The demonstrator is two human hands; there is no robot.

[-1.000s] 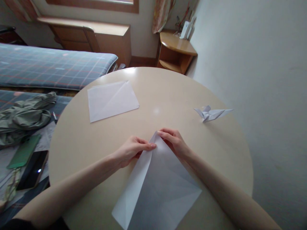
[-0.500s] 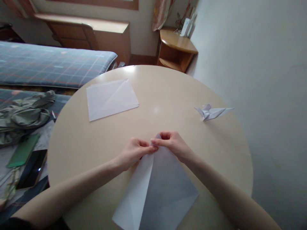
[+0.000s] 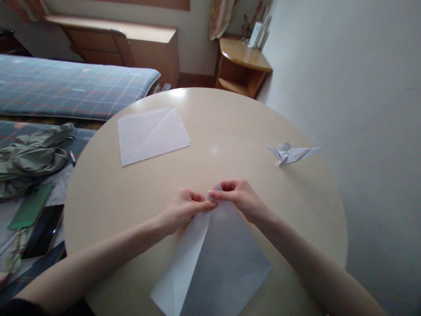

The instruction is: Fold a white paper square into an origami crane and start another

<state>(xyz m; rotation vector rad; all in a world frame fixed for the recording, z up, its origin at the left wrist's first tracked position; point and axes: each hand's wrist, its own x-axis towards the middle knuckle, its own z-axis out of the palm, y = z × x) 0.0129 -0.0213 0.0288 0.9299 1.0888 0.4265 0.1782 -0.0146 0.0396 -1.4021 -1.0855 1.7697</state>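
Note:
A white sheet of paper (image 3: pixel 226 254) hangs at the near side of the round table, its top corner pinched between my two hands. A crease runs down it, with a narrower bright flap on the left and a broader shaded face on the right. My left hand (image 3: pixel 187 208) grips the upper left edge between thumb and fingers. My right hand (image 3: pixel 238 196) is closed on the tip, its thumb almost touching my left thumb. The sheet's bottom edge runs out of view. A folded paper crane (image 3: pixel 291 154) rests on the table to the right.
On the round table (image 3: pixel 230 118) a stack of white paper (image 3: pixel 153 136) lies at the back left. Left of the table are a crumpled grey-green cloth (image 3: pixel 36 156), a green case (image 3: pixel 31 206) and a dark phone (image 3: pixel 44 230). A wall (image 3: pixel 371 131) borders the right side.
Both hands keep their pinch on the paper's top corner. The sheet's lower left part has swung slightly to the left, and the crease slants a little more.

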